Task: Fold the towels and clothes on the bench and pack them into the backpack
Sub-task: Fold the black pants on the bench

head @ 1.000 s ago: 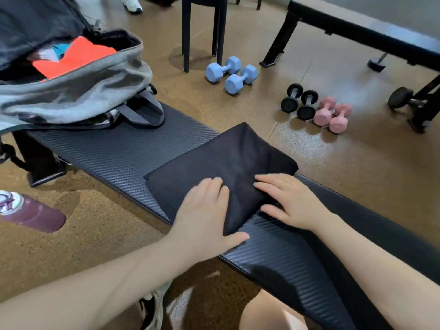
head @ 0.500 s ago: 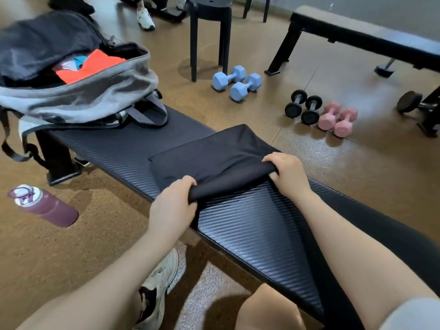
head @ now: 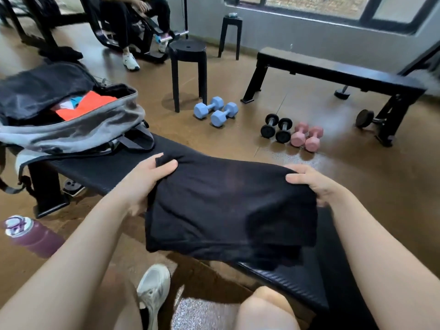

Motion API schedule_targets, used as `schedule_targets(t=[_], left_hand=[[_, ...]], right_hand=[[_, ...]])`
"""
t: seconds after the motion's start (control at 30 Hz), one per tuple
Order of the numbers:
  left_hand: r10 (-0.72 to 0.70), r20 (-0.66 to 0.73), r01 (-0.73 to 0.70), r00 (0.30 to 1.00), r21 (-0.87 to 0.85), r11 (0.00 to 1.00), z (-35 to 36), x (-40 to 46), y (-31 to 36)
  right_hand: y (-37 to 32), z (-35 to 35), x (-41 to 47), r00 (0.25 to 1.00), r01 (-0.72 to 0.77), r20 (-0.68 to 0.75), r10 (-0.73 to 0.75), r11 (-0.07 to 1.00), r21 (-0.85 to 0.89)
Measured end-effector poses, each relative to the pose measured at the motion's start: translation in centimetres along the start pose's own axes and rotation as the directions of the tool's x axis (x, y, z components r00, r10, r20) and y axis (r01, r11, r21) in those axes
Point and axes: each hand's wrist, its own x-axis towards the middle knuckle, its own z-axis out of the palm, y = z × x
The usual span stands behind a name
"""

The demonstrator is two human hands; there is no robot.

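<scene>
You hold the folded black garment [head: 228, 206] up above the bench [head: 102, 170], one hand at each far corner. Your left hand [head: 145, 182] grips the far-left corner, thumb curled over the top of the cloth and fingers hidden beneath. Your right hand [head: 314, 184] pinches the far-right corner the same way, thumb on top. The garment's long axis runs left to right between your hands; its far edge is the higher one, and the near edge droops toward your knee [head: 264, 308], with loose layers hanging at the near-right corner over the bench pad.

The backpack [head: 71, 132] lies on the bench's left end, well apart from the garment, its mouth open upward and toward you, with an orange item [head: 88, 107] showing inside. Bare bench pad lies between the pack and your left hand.

On the floor to the left, near the bench leg, stands a purple bottle [head: 31, 234]. Beyond the bench sit blue dumbbells [head: 216, 111], black dumbbells [head: 276, 128] and pink dumbbells [head: 307, 136], a black stool [head: 188, 67] and a second bench [head: 333, 75].
</scene>
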Motion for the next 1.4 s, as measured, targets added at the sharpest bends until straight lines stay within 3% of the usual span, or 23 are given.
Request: schedule_targets(t=[0.1,0.2,0.27,0.37,0.43,0.5,0.53,0.6,0.67,0.73,0.83,0.9,1.0,1.07,1.17,1.23,1.33,1.4], left_hand=[[-0.312,0.045,0.312,0.949,0.021,0.95,-0.8,1.8,-1.5],[-0.429,-0.06,0.432,0.902,0.079,0.898,-0.9,4.4,-4.2],[-0.398,-0.149,0.414,0.905,0.091,0.906,-0.7,6.4,-5.6],[-0.323,-0.236,0.359,0.916,0.13,0.924,-0.7,9.6,-6.8],[-0.199,-0.336,0.326,0.921,0.383,0.864,-1.0,11.4,-6.9],[0.042,-0.389,0.263,0.92,0.696,0.668,-1.0,12.3,-6.9],[0.174,-0.354,0.2,0.919,0.799,0.568,-0.6,12.1,-6.8],[0.402,-0.102,-0.08,0.91,0.907,0.413,0.9,11.3,-6.8],[0.373,0.224,-0.357,0.9,0.87,0.34,3.2,9.7,-7.4],[0.225,0.449,-0.496,0.865,0.833,0.245,5.4,8.5,-8.8],[0.091,0.507,-0.51,0.857,0.86,0.021,6.6,8.2,-10.9],[0.036,0.496,-0.495,0.868,0.869,-0.026,6.6,8.4,-11.8],[-0.024,0.498,-0.498,0.867,0.865,-0.065,6.7,8.5,-12.1],[-0.028,0.495,-0.495,0.869,0.865,-0.082,6.9,8.6,-12.0],[-0.021,0.483,-0.483,0.875,0.871,-0.087,7.0,8.9,-12.2],[-0.044,0.481,-0.482,0.876,0.875,-0.043,7.1,9.1,-12.1],[-0.099,0.505,-0.497,0.857,0.862,0.098,6.0,9.1,-9.9],[-0.024,0.364,-0.364,0.931,0.931,-0.001,3.8,8.8,-8.5]], right_hand=[[0.1,-0.2,0.6,0.982,-0.186,-0.019,0.186,0.982,-0.028],[2.1,-0.1,2.6,0.906,-0.358,-0.264,0.33,0.931,-0.065],[3.6,0.0,4.3,0.835,-0.392,-0.445,0.325,0.917,-0.067],[4.6,0.6,6.8,0.744,-0.328,-0.632,0.215,0.942,-0.065],[4.9,0.7,7.7,0.664,-0.292,-0.739,0.115,0.949,-0.115],[5.2,0.7,7.5,0.59,-0.348,-0.808,0.008,0.905,-0.245],[5.4,0.8,7.0,0.575,-0.394,-0.817,-0.024,0.868,-0.303],[6.1,1.3,5.7,0.571,-0.456,-0.82,-0.042,0.814,-0.359],[6.7,2.2,4.3,0.584,-0.49,-0.811,-0.02,0.788,-0.373],[7.2,2.9,3.5,0.589,-0.527,-0.808,0.007,0.761,-0.377],[7.8,3.9,3.6,0.551,-0.603,-0.834,0.017,0.699,-0.384],[8.1,4.5,4.1,0.511,-0.646,-0.859,0.03,0.673,-0.36],[8.4,4.9,4.8,0.486,-0.646,-0.866,0.116,0.715,-0.267],[7.7,4.8,4.9,0.499,-0.576,-0.847,0.185,0.801,-0.164],[4.4,5.5,4.2,0.622,-0.365,-0.734,0.274,0.93,0.038],[1.9,6.5,4.4,0.73,-0.315,-0.648,0.217,0.948,-0.037],[-0.8,9.2,5.3,0.81,-0.261,-0.578,0.094,0.942,-0.212],[-1.5,11.2,6.6,0.839,-0.228,-0.543,0.021,0.921,-0.316]])
